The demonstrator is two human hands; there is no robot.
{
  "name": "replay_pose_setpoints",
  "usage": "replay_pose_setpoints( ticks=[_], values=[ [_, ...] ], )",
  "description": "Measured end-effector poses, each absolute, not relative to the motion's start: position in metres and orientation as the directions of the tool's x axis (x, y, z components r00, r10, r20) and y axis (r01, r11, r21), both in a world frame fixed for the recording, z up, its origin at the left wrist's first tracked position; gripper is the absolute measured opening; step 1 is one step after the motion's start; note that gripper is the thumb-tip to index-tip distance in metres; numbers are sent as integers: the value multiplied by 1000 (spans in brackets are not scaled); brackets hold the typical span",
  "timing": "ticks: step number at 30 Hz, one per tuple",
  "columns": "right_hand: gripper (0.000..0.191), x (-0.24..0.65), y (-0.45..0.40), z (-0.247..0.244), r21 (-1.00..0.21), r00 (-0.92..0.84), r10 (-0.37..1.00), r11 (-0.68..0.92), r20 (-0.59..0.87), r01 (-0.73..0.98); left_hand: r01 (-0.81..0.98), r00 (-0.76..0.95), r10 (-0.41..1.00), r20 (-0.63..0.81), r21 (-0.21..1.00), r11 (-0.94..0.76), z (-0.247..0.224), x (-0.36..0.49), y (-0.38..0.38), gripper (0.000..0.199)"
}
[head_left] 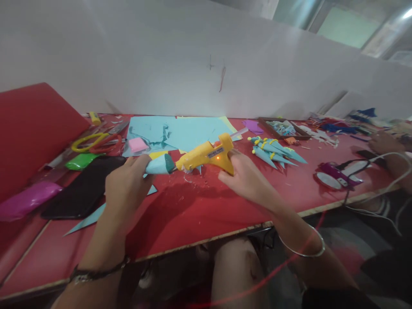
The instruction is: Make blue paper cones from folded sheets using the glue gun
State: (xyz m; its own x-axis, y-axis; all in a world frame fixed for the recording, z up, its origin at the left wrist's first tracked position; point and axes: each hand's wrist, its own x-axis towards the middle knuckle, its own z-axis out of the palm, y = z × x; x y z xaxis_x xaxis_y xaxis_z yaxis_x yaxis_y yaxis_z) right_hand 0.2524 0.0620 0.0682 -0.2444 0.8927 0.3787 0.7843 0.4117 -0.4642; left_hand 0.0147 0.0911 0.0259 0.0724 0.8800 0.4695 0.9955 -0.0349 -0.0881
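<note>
My left hand (127, 180) is closed around a light blue paper cone (157, 166), its wide, dark-rimmed end pointing right. In my right hand (243, 174) is a yellow hot glue gun (206, 155) with a small orange light lit on its side. The nozzle meets or nearly meets the cone's wide end; I cannot tell whether they touch. A clear glue stick (240, 133) sticks out of the gun's back. Beneath my left forearm lies another pointed blue paper piece (86, 222). Several finished blue cones with yellow trim (273, 151) lie in a pile to the right.
Blue paper sheets (193, 128) lie at the back of the red table (193, 219). At left are a black phone (85, 189), scissors with yellow handles (88, 143) and coloured packets. A brown tray (299, 132), a purple device (341, 176) with cables, and another person's hand (386, 143) are at right.
</note>
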Motion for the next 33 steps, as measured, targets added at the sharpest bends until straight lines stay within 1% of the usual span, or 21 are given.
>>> replay_pose_setpoints(
  ticks=[4,10,13,17,21,24,27,30,33],
  values=[
    [20,254,63,69,-423,-221,893,389,392,819,997,54,893,446,-80,-21,28,16,91,21],
    [30,253,64,70,-303,-207,867,368,453,879,997,54,903,426,-72,-25,30,18,90,21],
    [36,251,64,70,-273,-200,861,356,468,894,996,67,903,425,-84,-34,30,17,91,20],
    [40,249,60,73,-291,-215,862,374,459,880,995,60,914,402,-98,-23,32,18,89,21],
    [41,247,54,76,-331,-251,866,412,433,849,995,90,920,381,-81,-64,33,19,86,21],
    [37,245,54,76,-365,-281,859,449,429,815,994,104,914,391,-64,-85,31,17,87,20],
    [33,242,56,74,-394,-281,845,474,455,787,987,159,905,395,-54,-150,28,15,88,16],
    [27,241,60,72,-426,-251,849,464,465,776,974,223,908,356,-54,-218,28,14,90,12],
    [25,241,63,70,-446,-222,853,448,473,775,973,225,917,328,-32,-227,31,16,89,12]
  ],
)
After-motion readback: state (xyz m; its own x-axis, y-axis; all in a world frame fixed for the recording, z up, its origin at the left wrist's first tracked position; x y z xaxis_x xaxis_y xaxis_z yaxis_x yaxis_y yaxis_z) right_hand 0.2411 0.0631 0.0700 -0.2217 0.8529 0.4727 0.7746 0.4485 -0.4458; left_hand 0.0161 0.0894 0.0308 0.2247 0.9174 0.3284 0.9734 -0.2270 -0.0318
